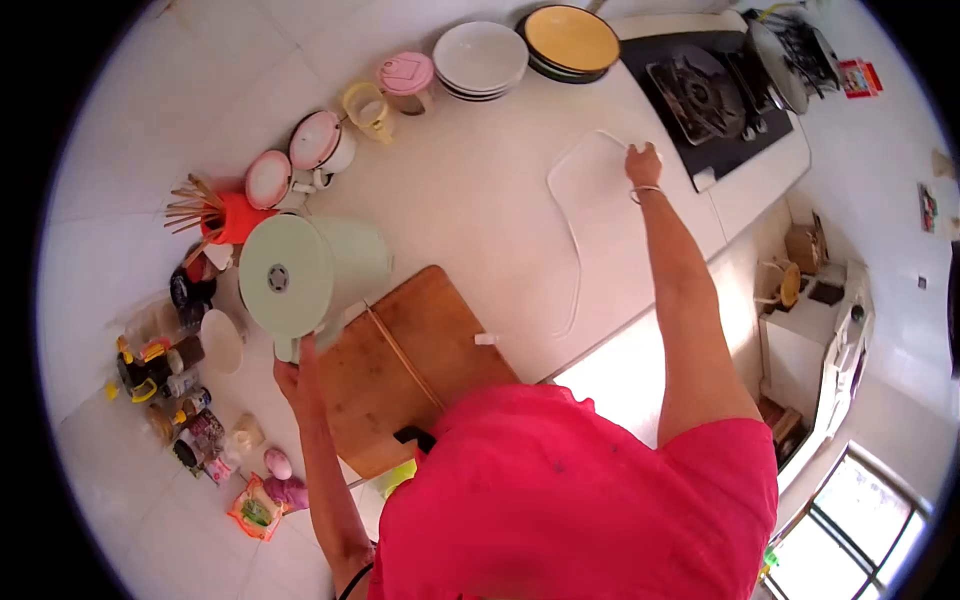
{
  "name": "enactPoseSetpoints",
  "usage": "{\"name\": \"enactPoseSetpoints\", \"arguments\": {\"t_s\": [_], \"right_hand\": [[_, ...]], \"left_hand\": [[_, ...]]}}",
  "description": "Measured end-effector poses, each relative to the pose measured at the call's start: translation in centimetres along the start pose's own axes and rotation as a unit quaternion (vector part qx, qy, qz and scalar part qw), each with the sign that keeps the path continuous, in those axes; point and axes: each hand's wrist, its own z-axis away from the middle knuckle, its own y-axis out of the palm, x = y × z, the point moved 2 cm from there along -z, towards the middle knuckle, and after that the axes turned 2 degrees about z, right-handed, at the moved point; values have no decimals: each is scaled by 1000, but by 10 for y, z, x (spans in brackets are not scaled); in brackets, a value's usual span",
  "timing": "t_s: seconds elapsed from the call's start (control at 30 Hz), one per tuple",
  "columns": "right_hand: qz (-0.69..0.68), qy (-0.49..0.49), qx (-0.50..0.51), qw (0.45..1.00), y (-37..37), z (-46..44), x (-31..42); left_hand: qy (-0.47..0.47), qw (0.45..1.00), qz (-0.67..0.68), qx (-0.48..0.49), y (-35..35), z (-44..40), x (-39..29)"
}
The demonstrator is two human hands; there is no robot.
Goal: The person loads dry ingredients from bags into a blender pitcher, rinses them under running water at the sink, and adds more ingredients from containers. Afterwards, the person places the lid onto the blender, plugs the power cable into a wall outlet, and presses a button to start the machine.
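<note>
My left hand [290,378] is closed at the handle of a pale green kettle [288,270], which has a round lid with a grey button in its middle. The kettle stands beside a wooden cutting board [385,390], with a thin stick lying across it. Farther right, over the counter, my right hand [643,165] has its fingers closed at the end of a thin white cord [572,235]. That cord runs in a loose curve over the white countertop [470,220]. What lies inside the fingers is mostly hidden.
White bowls [480,55], yellow plates [572,38], a pink-lidded jar [406,75] and a yellow cup [368,110] line the wall. A red holder with chopsticks [235,218] and several condiment bottles [185,385] stand left. At right is a gas stove [705,95].
</note>
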Motion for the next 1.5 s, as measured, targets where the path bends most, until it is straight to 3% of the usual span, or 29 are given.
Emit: {"name": "enactPoseSetpoints", "arguments": {"t_s": [0.03, 0.1, 0.13, 0.2, 0.33, 0.4, 0.5, 0.53, 0.63, 0.73, 0.83, 0.93, 1.03, 1.13, 1.23, 1.33, 1.43, 1.5], "right_hand": [[136, -66, 110, 982, 41, -34, -33], [168, -13, 187, 968, 73, -54, -48], [65, 111, 155, 980, 58, -53, -41], [190, 4, 171, 967, 49, -56, -40], [151, 21, 138, 979, -17, -29, -6], [135, 12, 140, 981, -36, -13, 8], [81, -59, 130, 987, -13, -13, -12], [12, -28, 150, 988, -17, -8, -6], [-216, 89, 216, 948, -60, 22, 30], [-316, 35, 252, 914, -79, 31, 50], [-265, -59, 290, 918, -125, 33, 101], [-206, -242, 168, 933, -169, 39, 157], [-246, -329, 105, 905, -215, 54, 225], [-454, -229, 287, 812, -270, 81, 293], [-493, -266, 348, 752, -299, 97, 344], [-512, -333, 327, 721, -324, 117, 392], [-369, -458, 132, 798, -326, 113, 435], [-416, -442, 131, 784, -323, 110, 465]], "left_hand": [[1, 1000, -8, 6, 5, 0, -7], [-2, 999, -29, 15, 6, 9, -21], [-5, 999, -39, 22, 4, 12, -23], [-32, 998, -43, 19, -5, 12, -16], [-68, 997, -9, 33, 6, 8, -35], [-77, 987, -127, 58, -9, 0, -23], [-141, 966, -216, 16, -23, -5, -1], [-170, 958, -230, -11, -21, -7, -4], [-221, 972, -80, 23, 1, -5, -40], [-164, 982, -90, -13, 5, 1, -37], [-122, 992, -28, -8, 9, 4, -30], [-102, 994, -25, -20, 6, -8, -31], [-95, 995, -24, -19, 3, 1, -23], [-60, 998, 9, 5, -1, 8, -26], [-57, 998, -13, 7, -5, 5, -27], [-51, 999, -5, 13, -12, 3, -10], [-36, 999, 31, 12, -8, 8, -15], [-44, 998, 36, 7, -5, 11, -27]]}}
